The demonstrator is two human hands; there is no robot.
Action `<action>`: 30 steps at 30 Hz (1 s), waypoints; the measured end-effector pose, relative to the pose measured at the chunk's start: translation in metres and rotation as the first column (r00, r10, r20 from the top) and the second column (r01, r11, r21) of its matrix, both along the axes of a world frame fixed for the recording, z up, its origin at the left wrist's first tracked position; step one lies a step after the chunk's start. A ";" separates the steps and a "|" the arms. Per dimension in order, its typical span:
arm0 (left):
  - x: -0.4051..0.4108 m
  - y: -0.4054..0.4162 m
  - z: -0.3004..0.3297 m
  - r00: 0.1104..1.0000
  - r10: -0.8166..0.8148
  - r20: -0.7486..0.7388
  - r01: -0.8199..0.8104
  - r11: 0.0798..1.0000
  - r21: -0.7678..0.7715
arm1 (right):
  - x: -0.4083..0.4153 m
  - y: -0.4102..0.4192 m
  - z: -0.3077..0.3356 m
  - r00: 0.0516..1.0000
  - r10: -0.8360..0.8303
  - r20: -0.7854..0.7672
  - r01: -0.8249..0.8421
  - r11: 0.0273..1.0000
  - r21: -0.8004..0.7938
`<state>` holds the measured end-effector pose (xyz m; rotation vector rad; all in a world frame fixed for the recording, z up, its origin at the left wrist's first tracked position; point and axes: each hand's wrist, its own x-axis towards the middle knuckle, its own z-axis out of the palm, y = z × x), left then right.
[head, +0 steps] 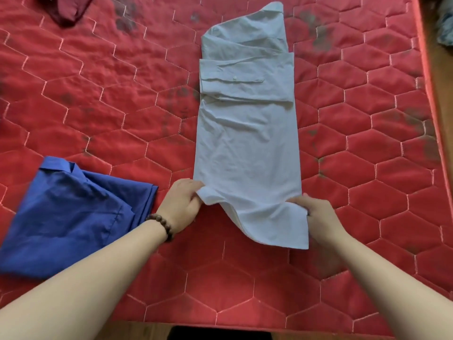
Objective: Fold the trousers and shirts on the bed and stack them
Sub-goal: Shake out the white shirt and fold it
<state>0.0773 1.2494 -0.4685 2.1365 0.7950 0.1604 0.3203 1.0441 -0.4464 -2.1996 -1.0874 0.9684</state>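
A pale blue shirt point(247, 133) lies lengthwise on the red quilted bed point(110, 99), its sides and sleeves folded in to a long narrow strip. My left hand point(180, 204), with a bead bracelet at the wrist, pinches the shirt's near left corner. My right hand point(316, 215) grips the near right corner, and the hem there is raised off the bed. A folded dark blue shirt point(71, 214) lies to the left, near my left forearm.
A dark red garment point(67, 7) lies crumpled at the far left edge of the bed. The bed's right edge point(427, 77) runs along a wooden floor, where a patterned cloth point(445, 25) shows. Dark stains mark the quilt's middle and right.
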 end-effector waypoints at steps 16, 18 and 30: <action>0.114 0.117 -0.034 0.827 0.482 -0.290 -0.514 0.856 -0.042 | 0.112 0.145 -0.048 0.862 -0.493 -0.119 0.479 0.868 -0.132; 0.114 0.113 -0.034 0.829 0.494 -0.262 -0.524 0.850 -0.054 | 0.112 0.145 -0.049 0.866 -0.490 -0.102 0.478 0.870 -0.126; 0.134 0.131 -0.028 0.782 0.563 -0.267 -0.606 0.788 -0.111 | 0.116 0.171 -0.047 0.840 -0.542 0.010 0.542 0.840 0.004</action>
